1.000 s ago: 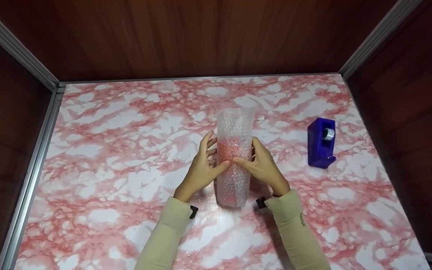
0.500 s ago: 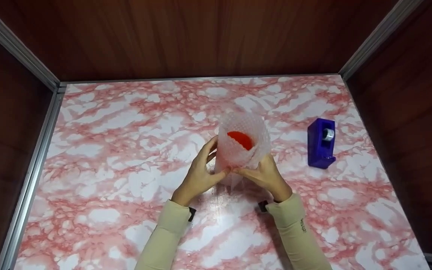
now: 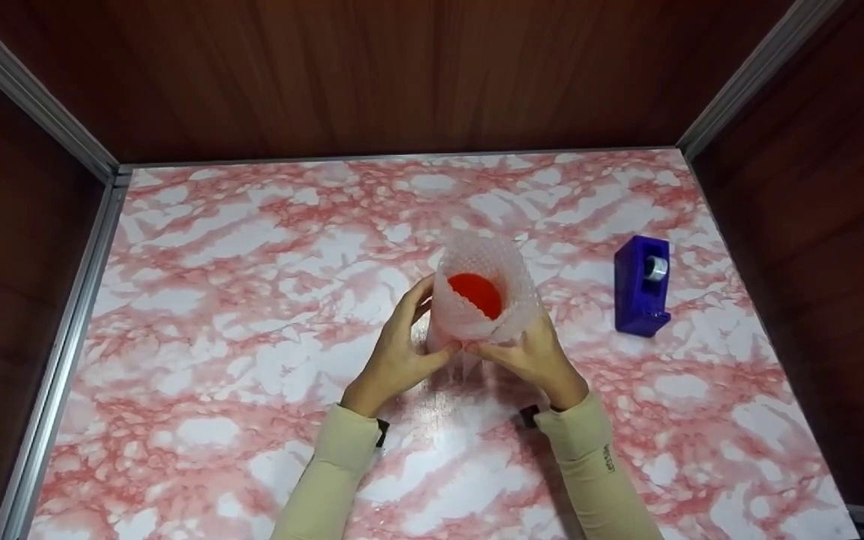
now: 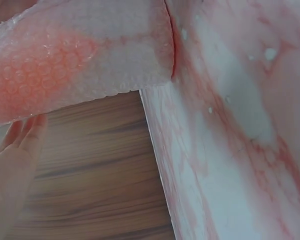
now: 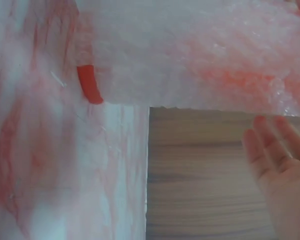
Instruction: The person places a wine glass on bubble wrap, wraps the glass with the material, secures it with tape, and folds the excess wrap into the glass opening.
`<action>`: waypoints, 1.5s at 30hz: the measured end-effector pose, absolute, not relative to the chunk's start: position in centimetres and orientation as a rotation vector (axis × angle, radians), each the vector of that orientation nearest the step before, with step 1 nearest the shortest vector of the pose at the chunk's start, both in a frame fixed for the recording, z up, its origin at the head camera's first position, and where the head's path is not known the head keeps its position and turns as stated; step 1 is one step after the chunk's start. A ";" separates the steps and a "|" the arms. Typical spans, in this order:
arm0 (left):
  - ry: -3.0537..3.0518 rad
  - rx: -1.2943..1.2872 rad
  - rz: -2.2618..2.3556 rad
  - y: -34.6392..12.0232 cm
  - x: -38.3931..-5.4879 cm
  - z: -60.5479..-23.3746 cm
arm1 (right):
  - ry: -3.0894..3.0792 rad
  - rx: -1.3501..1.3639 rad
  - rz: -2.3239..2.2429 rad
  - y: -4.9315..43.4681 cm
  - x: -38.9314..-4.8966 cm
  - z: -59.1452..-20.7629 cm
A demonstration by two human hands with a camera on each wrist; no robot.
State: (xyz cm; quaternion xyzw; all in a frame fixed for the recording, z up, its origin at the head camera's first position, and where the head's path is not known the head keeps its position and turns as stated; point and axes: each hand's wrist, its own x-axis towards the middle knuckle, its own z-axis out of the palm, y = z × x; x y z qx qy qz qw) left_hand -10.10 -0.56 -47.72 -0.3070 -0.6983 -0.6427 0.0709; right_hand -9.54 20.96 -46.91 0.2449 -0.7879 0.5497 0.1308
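A tube of bubble wrap (image 3: 511,315), wrapped round a red and white item with a round red top (image 3: 477,294), stands upright at the middle of the table. Its loose upper end gapes toward the head camera. My left hand (image 3: 394,356) grips the left side and my right hand (image 3: 544,356) the right, with both thumbs meeting on the near face. In the left wrist view, the wrap's bottom end (image 4: 150,55) is right at the tabletop. A strip of the item's red base (image 5: 90,84) peeks out below the wrap in the right wrist view.
To the right stands a purple tape dispenser (image 3: 638,296) with a roll of clear tape. The table (image 3: 252,247) has a red and white marbled top, enclosed by dark wood panels (image 3: 402,75) at the back and sides.
The wrapped item has been tipped up from pointing away to upright, so its open end and red top now show. Both hands turned with it and kept their grip.
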 end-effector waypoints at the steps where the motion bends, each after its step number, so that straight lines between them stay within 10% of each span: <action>1: -2.099 -0.923 -1.930 -0.6 -10.1 -47.8 | -2.267 0.710 1.575 21.0 -9.4 -46.8; 45: -2.011 -1.021 -1.518 -0.4 -11.0 -51.5 | -2.277 0.855 0.724 21.9 -9.5 -49.2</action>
